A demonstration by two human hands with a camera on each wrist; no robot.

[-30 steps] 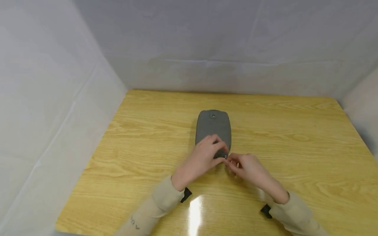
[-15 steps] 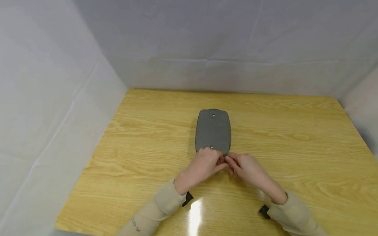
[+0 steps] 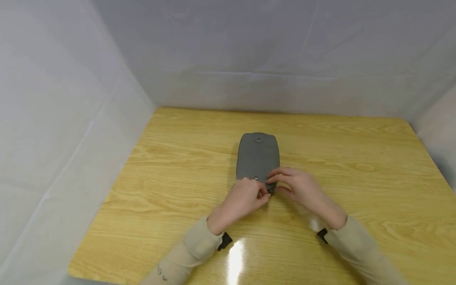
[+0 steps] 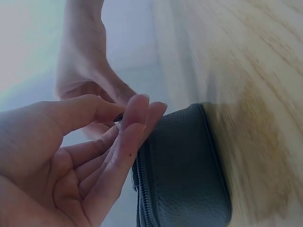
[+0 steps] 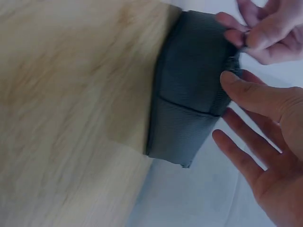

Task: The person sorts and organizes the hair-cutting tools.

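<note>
A grey fabric pouch (image 3: 258,156) with two snap studs lies flat in the middle of the wooden table (image 3: 356,158). My left hand (image 3: 267,193) is at its near end and pinches the small dark zipper pull (image 4: 118,117) between thumb and fingers. The zipper (image 4: 142,189) runs along the pouch's edge (image 4: 184,165). My right hand (image 3: 274,182) is at the near right corner of the pouch. In the right wrist view its thumb (image 5: 236,85) touches the pouch's edge (image 5: 189,85) and its fingers (image 5: 236,151) are straight and spread, holding nothing. The left hand (image 5: 265,28) pinches just beside it.
White sheet walls (image 3: 71,99) enclose the table on the left, back and right. A bright glare patch (image 3: 235,257) lies on the wood near the front edge, between my beige sleeves (image 3: 192,245).
My right hand moved forward from beside the left hand onto the pouch's near right corner, and its fingers opened. The left hand stayed at the near end, pinching.
</note>
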